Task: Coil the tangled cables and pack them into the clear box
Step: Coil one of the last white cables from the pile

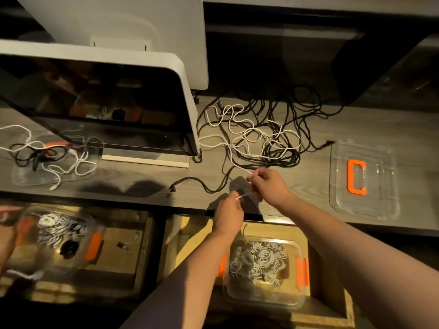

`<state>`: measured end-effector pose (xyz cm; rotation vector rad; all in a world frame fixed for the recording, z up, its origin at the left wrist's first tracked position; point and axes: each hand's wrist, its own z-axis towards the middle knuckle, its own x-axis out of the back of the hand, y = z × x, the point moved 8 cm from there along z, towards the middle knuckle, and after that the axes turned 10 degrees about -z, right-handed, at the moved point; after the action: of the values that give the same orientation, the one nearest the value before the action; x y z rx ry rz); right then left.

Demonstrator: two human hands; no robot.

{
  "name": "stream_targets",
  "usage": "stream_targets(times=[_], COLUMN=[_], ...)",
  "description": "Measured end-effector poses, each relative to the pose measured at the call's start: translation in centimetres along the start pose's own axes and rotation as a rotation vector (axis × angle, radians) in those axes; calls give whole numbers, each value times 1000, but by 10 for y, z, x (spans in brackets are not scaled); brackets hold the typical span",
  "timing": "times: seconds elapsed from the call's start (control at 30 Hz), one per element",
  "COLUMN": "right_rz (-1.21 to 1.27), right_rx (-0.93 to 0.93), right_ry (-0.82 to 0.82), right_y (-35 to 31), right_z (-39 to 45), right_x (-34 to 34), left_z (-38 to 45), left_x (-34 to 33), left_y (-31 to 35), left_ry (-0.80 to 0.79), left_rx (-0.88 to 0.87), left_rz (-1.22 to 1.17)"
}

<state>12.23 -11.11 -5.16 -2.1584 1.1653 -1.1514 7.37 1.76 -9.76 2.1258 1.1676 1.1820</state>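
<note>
Pinching the white cable (240, 166) end between left hand (228, 213) and right hand (268, 186), both grasping it taut, likely to start a coil; the clear box (299, 298) sits below, part-filled with coils

Both hands worked over the desk (356, 119) edge: the left hand (229, 213) pinched the end of a white cable (242, 167), and the right hand (269, 186) pinched it just beyond. The cable ran back into a tangle (261, 134) of black and white cables beside a monitor (99, 103). A clear lid (380, 200) lay right; a clear box (263, 300) of coiled cables sat below.
</note>
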Motion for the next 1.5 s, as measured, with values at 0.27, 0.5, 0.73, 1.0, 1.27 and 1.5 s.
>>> stream_targets(times=[0.27, 0.5, 0.73, 1.0, 1.27, 1.5], right_rz=[438, 673, 806, 759, 16, 114], right_rx=[15, -55, -169, -395, 167, 365], right_ry=[65, 53, 11, -299, 175, -64], right_y=[21, 54, 100, 142, 88, 55], right_z=[-82, -139, -186, -227, -250, -279], right_x=[51, 92, 107, 102, 154, 137], left_z=[-52, -97, -152, -193, -235, -256], left_x=[1, 15, 17, 3, -45, -54], left_y=[25, 57, 101, 139, 179, 174], left_ry=[111, 302, 341, 158, -98, -82], left_rx=[7, -9, -166, -294, -330, -366], left_rz=[-535, -789, -934, -821, -318, -276])
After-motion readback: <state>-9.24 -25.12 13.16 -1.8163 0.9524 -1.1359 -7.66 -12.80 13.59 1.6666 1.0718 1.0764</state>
